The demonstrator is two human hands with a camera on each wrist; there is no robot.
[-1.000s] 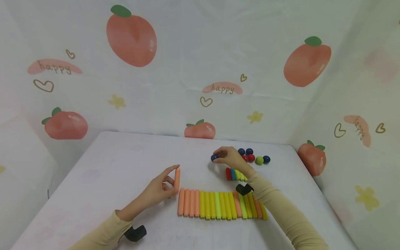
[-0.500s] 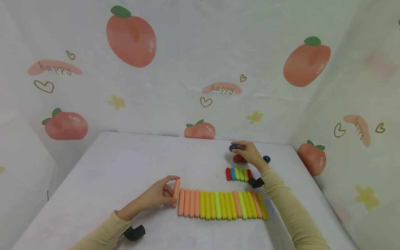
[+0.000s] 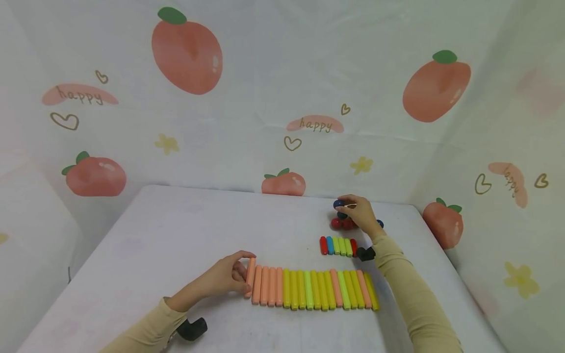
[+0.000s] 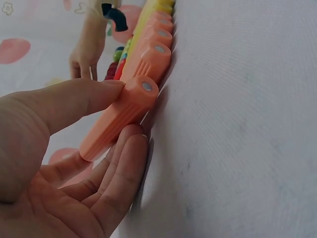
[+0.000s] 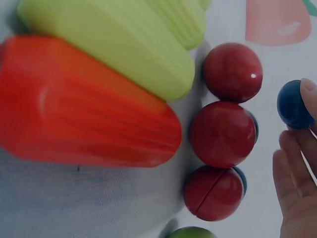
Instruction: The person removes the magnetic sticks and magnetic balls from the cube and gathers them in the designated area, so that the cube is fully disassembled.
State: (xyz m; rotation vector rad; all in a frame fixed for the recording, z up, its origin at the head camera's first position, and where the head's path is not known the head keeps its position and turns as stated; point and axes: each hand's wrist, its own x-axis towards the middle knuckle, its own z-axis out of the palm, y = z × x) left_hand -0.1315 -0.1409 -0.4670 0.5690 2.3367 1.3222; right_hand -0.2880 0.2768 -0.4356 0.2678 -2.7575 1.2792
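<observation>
In the head view my left hand [image 3: 222, 274] pinches an orange magnetic stick [image 3: 250, 277] between thumb and fingers. This stick stands right beside the left end of a row of long orange, yellow [image 3: 301, 290] and light green sticks; a silver magnet dot shows on its end in the left wrist view. Farther back, my right hand [image 3: 361, 213] pinches a dark blue ball [image 5: 293, 105]. Below that ball is another blue ball [image 3: 342, 215], behind three red balls [image 5: 223, 134] lined up in the right wrist view. The hand partly hides the balls in the head view.
A second row of shorter sticks, red [image 3: 323, 245], blue [image 3: 330, 245] and light green, lies between the balls and the long row. One more blue ball [image 3: 380, 224] shows right of my right hand, and a green ball [image 5: 190, 233] appears in the right wrist view.
My left hand has lowered the orange stick toward me, to the left end of the long row. My right hand has carried the blue ball right and back, over the other balls.
</observation>
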